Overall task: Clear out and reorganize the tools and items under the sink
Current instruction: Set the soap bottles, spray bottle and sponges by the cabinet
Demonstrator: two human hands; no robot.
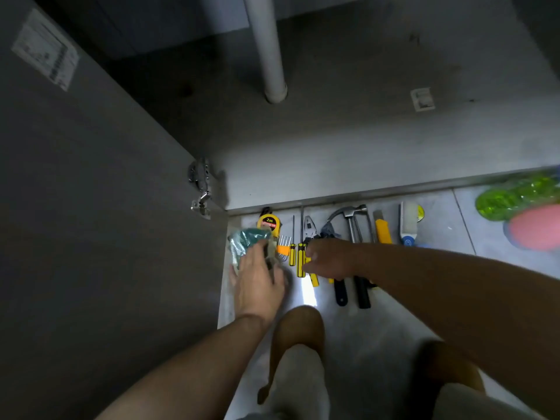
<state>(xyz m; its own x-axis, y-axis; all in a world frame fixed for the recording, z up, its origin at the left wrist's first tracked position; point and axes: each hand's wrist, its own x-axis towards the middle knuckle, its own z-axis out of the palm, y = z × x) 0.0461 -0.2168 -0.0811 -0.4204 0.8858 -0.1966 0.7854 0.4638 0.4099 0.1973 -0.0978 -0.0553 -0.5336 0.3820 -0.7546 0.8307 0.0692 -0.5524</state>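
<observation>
Tools lie in a row on the tiled floor in front of the sink cabinet: a yellow tape measure (pixel 269 222), hex keys in an orange holder (pixel 283 245), two yellow-handled screwdrivers (pixel 292 253), pliers (pixel 309 228), a hammer (pixel 353 221) and a yellow utility knife (pixel 383 231). My left hand (pixel 257 280) rests with straight fingers on a green crumpled bag or cloth (pixel 244 242) at the row's left end. My right hand (pixel 328 259) lies curled over the pliers' handles beside the longer screwdriver; what it grips is hidden.
The cabinet floor (pixel 348 140) holds only a white drain pipe (pixel 268 50) and a small white clip (pixel 422 100). The open door (pixel 91 192) with its hinge (pixel 200 189) stands left. A sponge block (pixel 408 222), green bag (pixel 515 198) and pink object (pixel 539 227) lie right.
</observation>
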